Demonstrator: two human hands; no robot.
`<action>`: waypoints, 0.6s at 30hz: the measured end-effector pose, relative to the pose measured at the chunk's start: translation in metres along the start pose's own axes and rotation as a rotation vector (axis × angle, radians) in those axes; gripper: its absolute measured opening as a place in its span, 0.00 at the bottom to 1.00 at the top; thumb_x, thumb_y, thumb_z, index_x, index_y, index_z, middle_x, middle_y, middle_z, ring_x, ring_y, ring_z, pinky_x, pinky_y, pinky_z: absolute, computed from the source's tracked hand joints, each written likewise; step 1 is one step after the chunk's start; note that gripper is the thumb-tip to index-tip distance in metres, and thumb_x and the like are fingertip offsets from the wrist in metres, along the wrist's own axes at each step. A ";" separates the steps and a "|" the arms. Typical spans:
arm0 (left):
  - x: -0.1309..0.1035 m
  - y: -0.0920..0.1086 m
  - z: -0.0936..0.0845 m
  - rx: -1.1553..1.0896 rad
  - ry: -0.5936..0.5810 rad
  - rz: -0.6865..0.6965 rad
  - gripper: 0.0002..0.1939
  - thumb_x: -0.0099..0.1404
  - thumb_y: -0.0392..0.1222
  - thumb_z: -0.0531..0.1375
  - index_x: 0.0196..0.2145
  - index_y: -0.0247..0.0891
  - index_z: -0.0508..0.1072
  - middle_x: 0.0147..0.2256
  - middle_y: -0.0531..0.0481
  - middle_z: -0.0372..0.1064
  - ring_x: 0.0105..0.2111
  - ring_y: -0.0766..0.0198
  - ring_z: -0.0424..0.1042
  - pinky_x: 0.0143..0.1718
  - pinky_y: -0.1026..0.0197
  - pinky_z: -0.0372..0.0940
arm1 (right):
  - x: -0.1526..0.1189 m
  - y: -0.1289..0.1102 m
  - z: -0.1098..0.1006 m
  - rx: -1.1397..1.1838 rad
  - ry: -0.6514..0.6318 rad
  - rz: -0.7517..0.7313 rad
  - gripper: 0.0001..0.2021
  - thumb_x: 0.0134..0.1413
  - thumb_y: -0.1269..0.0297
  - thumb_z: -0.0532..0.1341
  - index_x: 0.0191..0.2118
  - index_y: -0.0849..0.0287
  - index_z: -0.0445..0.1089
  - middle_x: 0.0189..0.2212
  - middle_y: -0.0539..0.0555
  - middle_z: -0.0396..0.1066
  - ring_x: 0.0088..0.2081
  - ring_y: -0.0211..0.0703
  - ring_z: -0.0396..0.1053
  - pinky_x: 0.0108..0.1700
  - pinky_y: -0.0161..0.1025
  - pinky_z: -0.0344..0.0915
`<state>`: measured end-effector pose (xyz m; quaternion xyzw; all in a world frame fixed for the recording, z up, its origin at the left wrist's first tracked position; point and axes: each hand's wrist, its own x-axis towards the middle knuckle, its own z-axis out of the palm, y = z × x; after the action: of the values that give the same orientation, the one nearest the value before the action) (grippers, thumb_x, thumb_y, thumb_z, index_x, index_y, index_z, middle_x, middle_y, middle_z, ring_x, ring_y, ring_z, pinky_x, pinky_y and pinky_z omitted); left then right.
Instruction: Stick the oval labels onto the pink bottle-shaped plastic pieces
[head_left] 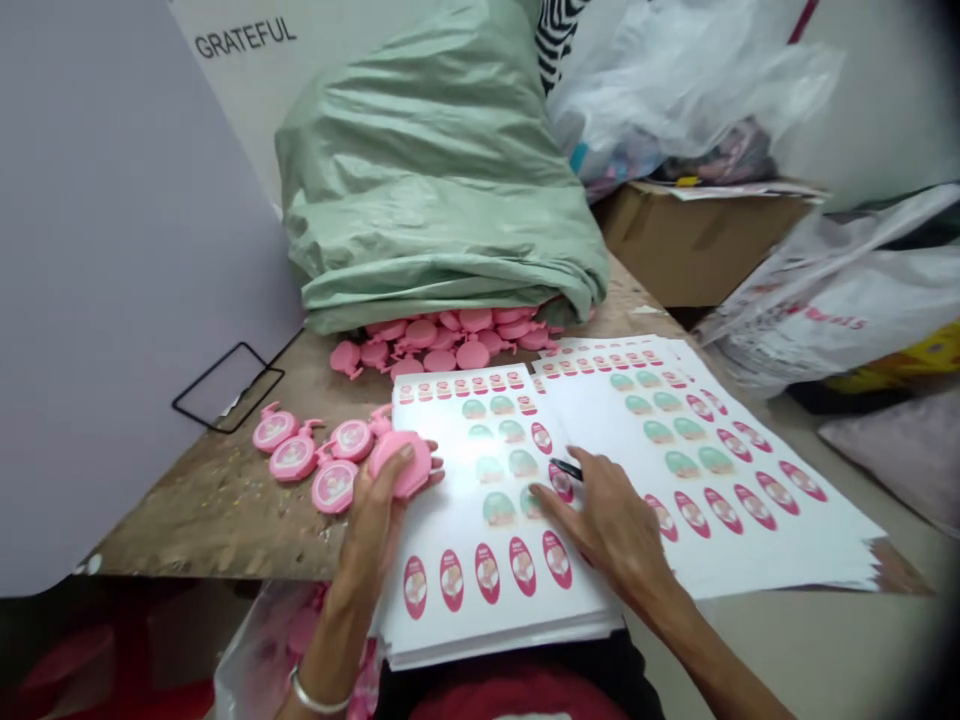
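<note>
My left hand [372, 520] is closed around a pink round plastic case [405, 466], its plain face turned up, above the left edge of a stack of sticker sheets [439, 490]. In my right hand [611, 515] is a slim black pen-like tool [567, 469], its tip over a red oval sticker near the sheet's right side. That hand's thumb reaches onto a green sticker [531, 503]. Several pink cases with round picture labels [292, 457] lie left of the sheets, each with a small arm sticking out.
Unlabelled pink cases [440, 358] spill from under a large green sack [442, 200] at the back. More sticker sheets [750, 550] fan out to the right. A black wire frame [229, 388] lies at left. Beyond the table are a cardboard box [697, 240] and plastic bags [825, 310].
</note>
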<state>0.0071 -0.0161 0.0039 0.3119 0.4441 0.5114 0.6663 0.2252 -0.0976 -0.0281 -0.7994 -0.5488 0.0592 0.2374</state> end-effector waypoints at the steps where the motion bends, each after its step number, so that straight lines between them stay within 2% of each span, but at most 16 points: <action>1: -0.002 -0.005 -0.006 0.016 0.009 -0.037 0.23 0.55 0.43 0.68 0.45 0.31 0.70 0.37 0.41 0.77 0.34 0.56 0.78 0.38 0.54 0.74 | -0.007 0.012 0.000 -0.079 0.004 0.024 0.24 0.51 0.47 0.63 0.48 0.59 0.68 0.39 0.60 0.73 0.42 0.56 0.70 0.37 0.46 0.65; 4: -0.003 -0.022 -0.010 0.061 0.032 -0.045 0.25 0.54 0.44 0.68 0.47 0.32 0.69 0.38 0.41 0.77 0.37 0.54 0.78 0.40 0.53 0.74 | -0.025 0.025 0.004 -0.175 0.030 -0.005 0.20 0.56 0.47 0.60 0.45 0.59 0.69 0.35 0.57 0.72 0.38 0.52 0.71 0.34 0.43 0.64; 8: 0.000 -0.032 -0.005 0.138 0.064 0.030 0.31 0.51 0.45 0.71 0.51 0.34 0.68 0.39 0.42 0.77 0.37 0.53 0.78 0.41 0.53 0.74 | -0.034 0.009 0.011 -0.241 0.203 -0.056 0.15 0.59 0.54 0.58 0.45 0.60 0.69 0.33 0.57 0.71 0.37 0.51 0.69 0.36 0.44 0.64; 10: 0.000 -0.032 -0.005 0.148 0.082 0.029 0.32 0.51 0.47 0.70 0.52 0.35 0.67 0.39 0.42 0.76 0.36 0.53 0.78 0.38 0.53 0.75 | -0.031 0.004 0.011 -0.137 0.224 -0.032 0.11 0.60 0.59 0.56 0.42 0.59 0.70 0.32 0.57 0.71 0.36 0.50 0.69 0.36 0.43 0.64; 12: -0.001 -0.029 -0.008 0.148 0.095 0.012 0.30 0.53 0.49 0.69 0.51 0.35 0.68 0.41 0.42 0.76 0.35 0.54 0.78 0.34 0.55 0.76 | -0.022 0.011 0.006 0.081 0.127 0.029 0.08 0.59 0.60 0.56 0.35 0.57 0.69 0.30 0.54 0.72 0.33 0.46 0.69 0.33 0.40 0.63; 15: -0.005 -0.022 -0.011 0.190 0.099 -0.007 0.27 0.53 0.49 0.69 0.48 0.38 0.71 0.45 0.43 0.76 0.33 0.58 0.78 0.30 0.60 0.75 | 0.000 0.048 -0.020 0.412 -0.053 0.107 0.11 0.57 0.57 0.56 0.29 0.56 0.68 0.25 0.51 0.71 0.27 0.42 0.67 0.29 0.37 0.62; 17: -0.008 -0.017 -0.010 0.233 0.097 -0.024 0.26 0.51 0.49 0.70 0.46 0.38 0.72 0.43 0.45 0.76 0.32 0.58 0.78 0.27 0.63 0.74 | 0.018 0.086 -0.047 0.480 -0.005 0.131 0.12 0.54 0.54 0.58 0.29 0.56 0.71 0.26 0.52 0.72 0.27 0.42 0.67 0.29 0.38 0.63; 18: -0.009 -0.016 -0.008 0.246 0.095 -0.039 0.27 0.50 0.48 0.71 0.46 0.38 0.72 0.42 0.45 0.77 0.31 0.58 0.78 0.27 0.63 0.74 | 0.026 0.106 -0.062 0.463 0.018 0.155 0.14 0.51 0.51 0.60 0.29 0.57 0.72 0.24 0.52 0.72 0.26 0.42 0.66 0.26 0.38 0.61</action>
<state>0.0056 -0.0296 -0.0103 0.3581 0.5405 0.4541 0.6111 0.3476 -0.1236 -0.0169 -0.7638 -0.4555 0.1943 0.4140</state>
